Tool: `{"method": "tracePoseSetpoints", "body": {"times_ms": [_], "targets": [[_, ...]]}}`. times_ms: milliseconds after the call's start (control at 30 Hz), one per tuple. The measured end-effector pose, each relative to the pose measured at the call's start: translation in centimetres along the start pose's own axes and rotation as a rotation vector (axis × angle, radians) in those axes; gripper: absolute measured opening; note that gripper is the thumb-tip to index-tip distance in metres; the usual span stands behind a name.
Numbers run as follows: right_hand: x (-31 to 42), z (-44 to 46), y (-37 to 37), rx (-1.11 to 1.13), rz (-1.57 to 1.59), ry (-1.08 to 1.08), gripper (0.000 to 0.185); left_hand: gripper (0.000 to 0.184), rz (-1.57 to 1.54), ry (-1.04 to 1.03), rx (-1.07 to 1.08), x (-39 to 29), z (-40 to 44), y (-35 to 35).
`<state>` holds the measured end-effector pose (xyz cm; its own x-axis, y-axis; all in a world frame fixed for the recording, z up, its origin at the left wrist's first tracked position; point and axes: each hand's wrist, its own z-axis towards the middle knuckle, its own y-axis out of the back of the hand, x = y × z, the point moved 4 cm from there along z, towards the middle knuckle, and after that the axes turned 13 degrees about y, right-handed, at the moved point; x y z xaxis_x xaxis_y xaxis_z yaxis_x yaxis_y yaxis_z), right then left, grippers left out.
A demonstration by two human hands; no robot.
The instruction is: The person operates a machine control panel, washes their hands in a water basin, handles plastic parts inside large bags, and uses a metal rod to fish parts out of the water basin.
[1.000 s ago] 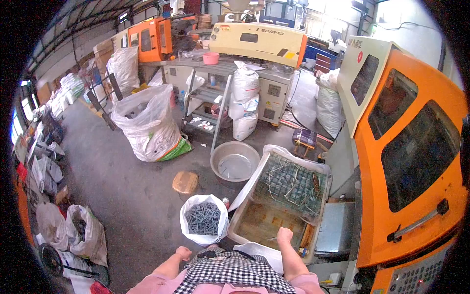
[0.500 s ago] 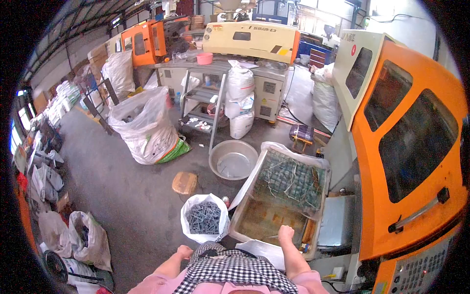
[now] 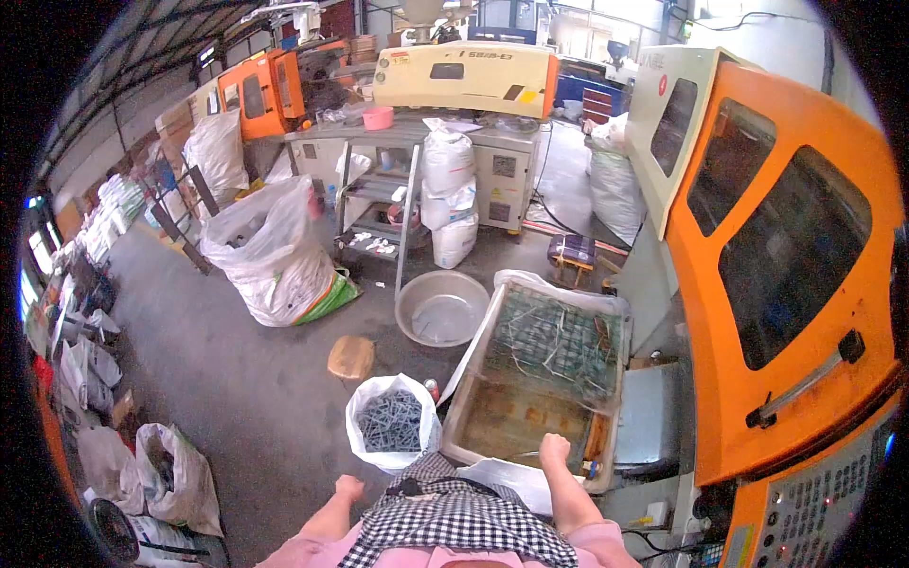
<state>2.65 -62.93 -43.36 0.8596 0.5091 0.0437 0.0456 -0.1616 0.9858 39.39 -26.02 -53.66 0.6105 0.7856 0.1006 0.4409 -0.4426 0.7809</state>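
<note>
My left hand is closed at the lower middle, below and left of a white bag filled with grey plastic pieces. Whatever its curled fingers might hold does not show. My right hand is a fist, seen over the near edge of a shallow tub of murky water; no object is visible in it. Green netting-like material lies in the tub's far part. A checkered apron covers my front.
An orange machine stands close on the right. Ahead are a round metal basin, a wooden stool, a step ladder and stacked white sacks. A large open bag stands at the left.
The view has turned slightly, so the machines and ladder sit further left in it. Both hands stay closed in nearly the same positions.
</note>
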Motion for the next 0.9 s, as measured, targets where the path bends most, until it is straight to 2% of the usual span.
{"method": "tracePoseSetpoints", "body": {"times_ms": [67, 100, 167, 233, 300, 367, 400, 467, 500, 567, 700, 767, 800, 900], "targets": [[-0.6, -0.6, -0.3, -0.002, 0.007, -0.011, 0.017, 0.023, -0.137, 0.347, -0.072, 1.9, -0.1, 0.4], [-0.9, -0.7, -0.6, -0.007, 0.009, -0.004, 0.017, 0.023, -0.131, 0.343, -0.072, 2.0, -0.4, 0.4], [-1.5, -1.0, -1.3, -0.01, 0.012, -0.002, 0.017, 0.016, -0.505, 0.796, -0.527, 3.9, -2.1, 1.4], [-2.0, -1.3, -1.7, -0.028, 0.032, -0.014, 0.016, 0.015, -0.514, 0.766, -0.464, 3.0, -5.7, 5.0], [-2.4, -1.7, -1.9, -0.065, 0.021, -0.018, 0.016, 0.017, -0.52, 0.734, -0.401, 2.5, -6.4, 5.7], [-2.6, -2.5, -2.3, -0.1, 0.015, -0.026, 0.016, 0.033, -0.672, 0.69, -0.124, 2.8, -4.8, 4.3], [-2.7, -2.8, -2.4, -0.105, 0.022, -0.036, 0.016, 0.033, -0.659, 0.681, -0.129, 2.0, -5.7, 4.8], [-3.2, -3.5, -2.4, -0.119, 0.028, -0.064, 0.016, 0.056, -0.505, 0.745, -0.09, -0.8, -7.8, 5.5], [-3.2, -4.1, -2.3, -0.108, 0.03, -0.067, 0.016, 0.056, -0.501, 0.73, -0.094, -1.3, -7.2, 5.3], [-3.6, -5.0, -2.3, -0.106, 0.03, -0.084, 0.016, 0.073, -0.45, 0.742, 0.049, -2.4, -5.8, 4.3], [-4.8, -6.5, -2.3, -0.057, 0.073, -0.105, 0.016, 0.077, -0.538, 0.594, 0.066, -4.7, -4.4, 4.1], [-5.1, -7.2, -2.5, -0.073, 0.063, -0.122, 0.015, 0.066, -0.546, 0.307, 0.066, -5.6, 0.1, 1.9], [-5.2, -7.4, -2.6, -0.068, 0.064, -0.125, 0.015, 0.059, -0.383, 0.255, -0.011, -5.8, 2.3, 0.4], [-5.2, -7.9, -2.9, -0.076, 0.091, -0.129, 0.015, 0.062, -0.299, 0.152, -0.01, -7.2, 2.7, 0.0]]}}
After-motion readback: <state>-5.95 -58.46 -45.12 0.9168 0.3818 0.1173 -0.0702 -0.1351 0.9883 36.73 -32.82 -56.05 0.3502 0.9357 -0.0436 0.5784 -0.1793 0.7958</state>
